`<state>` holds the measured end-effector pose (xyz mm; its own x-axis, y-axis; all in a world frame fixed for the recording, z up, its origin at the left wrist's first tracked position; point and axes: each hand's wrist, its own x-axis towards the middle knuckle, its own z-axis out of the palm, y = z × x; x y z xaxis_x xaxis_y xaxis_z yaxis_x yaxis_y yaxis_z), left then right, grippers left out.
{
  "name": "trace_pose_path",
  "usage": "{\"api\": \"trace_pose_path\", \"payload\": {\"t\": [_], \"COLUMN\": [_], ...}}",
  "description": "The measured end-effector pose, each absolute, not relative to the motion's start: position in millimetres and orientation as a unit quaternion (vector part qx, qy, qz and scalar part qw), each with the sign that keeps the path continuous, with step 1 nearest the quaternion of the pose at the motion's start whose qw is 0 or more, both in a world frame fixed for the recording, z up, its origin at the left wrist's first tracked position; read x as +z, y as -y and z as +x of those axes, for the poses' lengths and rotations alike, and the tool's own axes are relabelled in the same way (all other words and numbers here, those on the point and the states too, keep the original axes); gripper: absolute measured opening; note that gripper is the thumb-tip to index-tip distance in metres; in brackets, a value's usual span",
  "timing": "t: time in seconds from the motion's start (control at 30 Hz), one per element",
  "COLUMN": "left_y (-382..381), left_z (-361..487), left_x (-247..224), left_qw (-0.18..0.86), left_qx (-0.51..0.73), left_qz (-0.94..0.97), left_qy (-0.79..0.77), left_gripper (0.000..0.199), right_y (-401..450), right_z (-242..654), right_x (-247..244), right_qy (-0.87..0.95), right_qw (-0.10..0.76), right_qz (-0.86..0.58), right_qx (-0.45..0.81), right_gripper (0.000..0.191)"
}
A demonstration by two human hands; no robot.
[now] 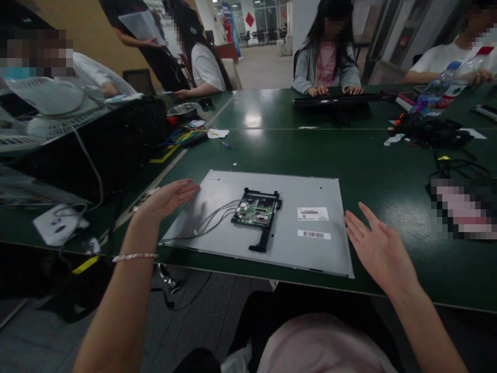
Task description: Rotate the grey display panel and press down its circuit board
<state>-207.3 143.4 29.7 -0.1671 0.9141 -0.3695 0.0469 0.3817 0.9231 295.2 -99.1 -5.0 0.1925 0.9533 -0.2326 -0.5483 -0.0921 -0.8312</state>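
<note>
Head view: my left hand [169, 199] and right hand [380, 251], both unclenched, seemingly just bracket the display panel [287, 220] at frame centre; gripping calls for closing inward.

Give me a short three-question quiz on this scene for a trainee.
1. True or false: the right hand is clenched into a fist.
2. Where is the green circuit board? A: underneath the gray panel. B: on top of the gray panel. C: beside the gray panel.
3. Which wrist wears the beaded bracelet?
Key: 1. False, its fingers are extended. 2. B. 3. The left.
</note>
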Motion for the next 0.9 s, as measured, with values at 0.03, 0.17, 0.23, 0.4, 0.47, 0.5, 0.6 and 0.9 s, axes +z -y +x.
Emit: {"api": "trace_pose_path", "payload": {"t": [0.03,0.17,0.23,0.4,0.47,0.5,0.6,0.9], "left_y": [-142,-136,-134,-128,-124,-123,-118,-112], "left_z": [-206,-201,-198,-190,-186,-184,-180,-176], "left_x": [30,30,30,30,30,30,31,28], "left_qw": [0.529,0.54,0.543,0.546,0.548,0.549,0.555,0.575], "left_qx": [0.412,0.412,0.411,0.411,0.411,0.412,0.416,0.419], "left_qz": [0.375,0.381,0.383,0.396,0.402,0.402,0.402,0.398], "left_qy": [-0.64,-0.627,-0.624,-0.613,-0.608,-0.606,-0.598,-0.579], "left_gripper": [0.021,0.023,0.024,0.026,0.028,0.028,0.031,0.03], "right_y": [100,102,103,103,102,101,100,100], "right_z": [295,295,296,302,307,310,316,328], "right_x": [-4,-4,-5,-13,-18,-20,-27,-40], "right_qy": [0.223,0.207,0.202,0.213,0.217,0.217,0.225,0.277], "right_qw": [0.636,0.653,0.661,0.657,0.649,0.645,0.633,0.628], "right_qz": [-0.444,-0.447,-0.449,-0.476,-0.49,-0.497,-0.512,-0.535], "right_qx": [0.591,0.575,0.566,0.544,0.54,0.539,0.535,0.493], "right_gripper": [0.063,0.061,0.059,0.057,0.054,0.052,0.05,0.053]}}
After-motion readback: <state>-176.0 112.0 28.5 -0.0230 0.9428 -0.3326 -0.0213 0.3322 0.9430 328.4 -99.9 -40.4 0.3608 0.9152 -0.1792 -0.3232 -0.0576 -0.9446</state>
